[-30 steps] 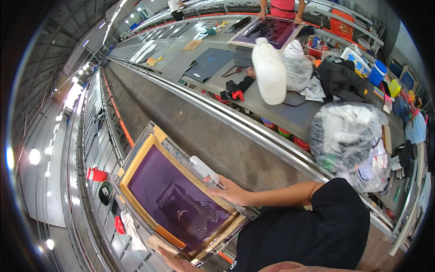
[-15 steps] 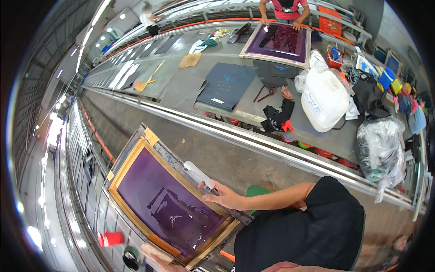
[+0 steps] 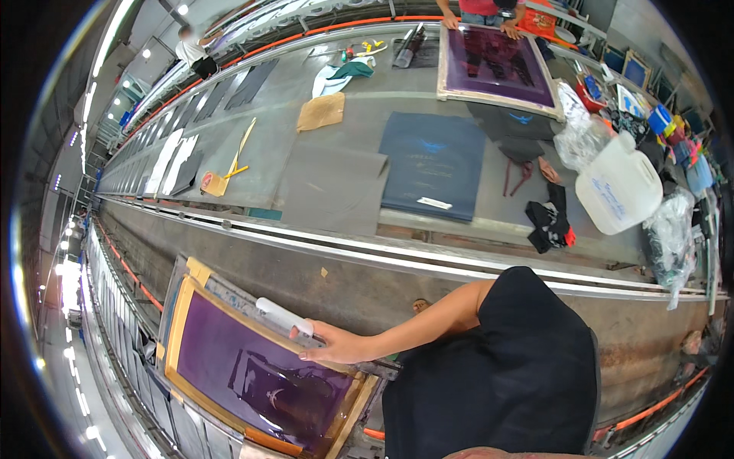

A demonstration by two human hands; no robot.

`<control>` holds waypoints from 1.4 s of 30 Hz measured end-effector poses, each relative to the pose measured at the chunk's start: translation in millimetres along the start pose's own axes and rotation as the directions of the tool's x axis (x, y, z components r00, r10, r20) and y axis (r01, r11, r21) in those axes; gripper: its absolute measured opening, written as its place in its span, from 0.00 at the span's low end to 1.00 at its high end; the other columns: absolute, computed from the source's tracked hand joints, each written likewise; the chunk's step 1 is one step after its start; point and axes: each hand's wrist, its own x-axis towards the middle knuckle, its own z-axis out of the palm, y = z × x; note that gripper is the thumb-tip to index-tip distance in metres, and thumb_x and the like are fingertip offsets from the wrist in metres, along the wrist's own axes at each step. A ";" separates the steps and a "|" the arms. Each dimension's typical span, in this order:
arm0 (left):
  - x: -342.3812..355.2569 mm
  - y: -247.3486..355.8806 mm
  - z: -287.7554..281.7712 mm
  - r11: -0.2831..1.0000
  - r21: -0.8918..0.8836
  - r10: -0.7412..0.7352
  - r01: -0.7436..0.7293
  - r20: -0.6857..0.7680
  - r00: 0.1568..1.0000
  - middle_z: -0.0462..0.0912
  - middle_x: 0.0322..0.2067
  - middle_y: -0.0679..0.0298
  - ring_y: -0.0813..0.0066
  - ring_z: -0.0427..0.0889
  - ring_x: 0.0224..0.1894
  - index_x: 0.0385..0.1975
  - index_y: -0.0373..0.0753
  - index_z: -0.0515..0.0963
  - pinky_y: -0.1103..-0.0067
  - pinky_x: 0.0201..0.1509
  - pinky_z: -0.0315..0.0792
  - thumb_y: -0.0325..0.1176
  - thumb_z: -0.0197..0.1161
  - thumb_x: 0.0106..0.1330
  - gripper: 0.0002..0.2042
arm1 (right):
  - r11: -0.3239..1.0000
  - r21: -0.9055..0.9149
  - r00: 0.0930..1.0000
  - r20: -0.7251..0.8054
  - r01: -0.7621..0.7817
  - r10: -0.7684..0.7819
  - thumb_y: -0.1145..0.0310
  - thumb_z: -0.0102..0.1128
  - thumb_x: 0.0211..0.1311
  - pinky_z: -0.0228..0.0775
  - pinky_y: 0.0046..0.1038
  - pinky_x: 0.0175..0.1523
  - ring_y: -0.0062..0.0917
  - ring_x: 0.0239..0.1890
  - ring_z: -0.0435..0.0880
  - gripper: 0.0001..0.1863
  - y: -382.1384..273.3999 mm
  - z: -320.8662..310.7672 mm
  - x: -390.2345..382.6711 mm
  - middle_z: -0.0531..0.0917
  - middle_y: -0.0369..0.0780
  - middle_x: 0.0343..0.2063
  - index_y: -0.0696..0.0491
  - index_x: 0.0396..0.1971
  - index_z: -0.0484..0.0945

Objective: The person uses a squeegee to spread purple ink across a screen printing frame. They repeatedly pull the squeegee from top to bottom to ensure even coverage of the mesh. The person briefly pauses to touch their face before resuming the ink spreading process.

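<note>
A screen printing frame [image 3: 187,287] with purple mesh stands at the lower left, tilted in view. Its wooden rim has yellow-brown tape, and wet dark ink or liquid glistens on the lower mesh around a small pale bird-like motif. My right hand [image 3: 336,343] is closed over the frame's upper side rail, thumb toward the mesh. Beside its fingers, a white tube-shaped piece [image 3: 284,315] lies along that rail; I cannot tell whether the hand grips it too. My left hand is out of sight below.
Across the aisle runs a long grey table [image 3: 260,176] with dark printed fabric [image 3: 432,164], brown paper [image 3: 321,112] and a white jug [image 3: 619,183]. Another person's hands [image 3: 511,29] touch a second purple screen [image 3: 497,67]. A metal rail [image 3: 367,256] edges the table.
My view has turned, so the table sits differently in it and the held frame appears further left. My left hand, partly seen at the lower edge before, has gone out of view. My right hand keeps its hold.
</note>
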 end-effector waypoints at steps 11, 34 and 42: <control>247.7 4.9 48.8 1.000 -0.028 -0.007 0.003 -0.152 0.988 0.71 0.66 0.50 0.59 0.73 0.65 0.68 0.28 0.68 0.65 0.68 0.67 0.57 0.64 0.70 0.39 | 0.956 0.256 0.988 0.081 -0.145 0.128 0.65 0.67 0.68 0.66 0.29 0.66 0.23 0.58 0.74 0.21 97.6 61.4 283.6 0.75 0.36 0.55 0.49 0.58 0.73; 828.2 41.8 230.9 0.968 -0.247 -0.065 0.042 -0.088 0.994 0.73 0.63 0.52 0.57 0.75 0.61 0.69 0.33 0.66 0.64 0.64 0.72 0.56 0.63 0.71 0.37 | 0.967 0.167 0.981 0.068 -0.190 0.181 0.63 0.65 0.70 0.61 0.31 0.66 0.25 0.62 0.69 0.22 181.4 159.8 858.6 0.72 0.38 0.60 0.45 0.60 0.70; 947.2 49.7 312.6 0.954 -0.297 -0.127 0.048 -0.253 0.959 0.76 0.62 0.54 0.63 0.77 0.62 0.67 0.28 0.69 0.73 0.64 0.71 0.53 0.65 0.70 0.36 | 0.962 0.064 0.954 0.163 -0.264 0.251 0.61 0.64 0.71 0.61 0.29 0.66 0.25 0.61 0.69 0.21 236.0 200.2 1058.9 0.73 0.37 0.58 0.46 0.60 0.72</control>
